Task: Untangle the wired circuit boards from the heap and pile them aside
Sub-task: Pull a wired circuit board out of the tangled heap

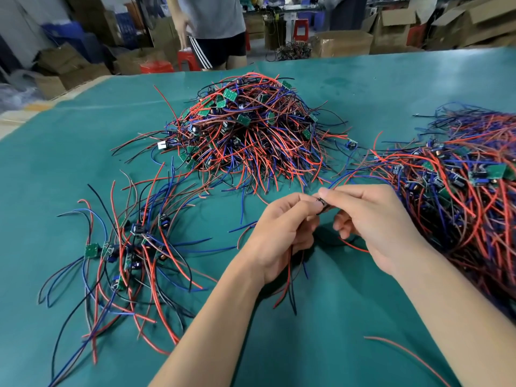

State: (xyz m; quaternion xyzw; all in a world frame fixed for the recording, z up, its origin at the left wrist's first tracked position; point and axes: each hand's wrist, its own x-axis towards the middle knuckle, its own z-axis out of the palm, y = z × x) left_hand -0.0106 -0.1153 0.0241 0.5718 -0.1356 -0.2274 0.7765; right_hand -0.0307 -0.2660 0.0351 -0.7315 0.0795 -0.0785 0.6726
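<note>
A tall heap point(251, 129) of green circuit boards with red, blue and black wires sits at the middle back of the green table point(391, 88). A second big tangle point(469, 185) lies at the right edge. A looser spread of boards and wires point(131, 247) lies at the left front. Both hands meet above the table's middle on one small dark board point(322, 203). My left hand point(282, 233) grips its wires, which hang below the palm. My right hand point(374, 219) pinches the board between thumb and forefinger.
A single red wire point(405, 356) lies near my right forearm. A person in a grey shirt and dark shorts point(215, 32) stands beyond the table's far edge. Cardboard boxes point(343, 43) and red stools point(156, 67) crowd the floor behind.
</note>
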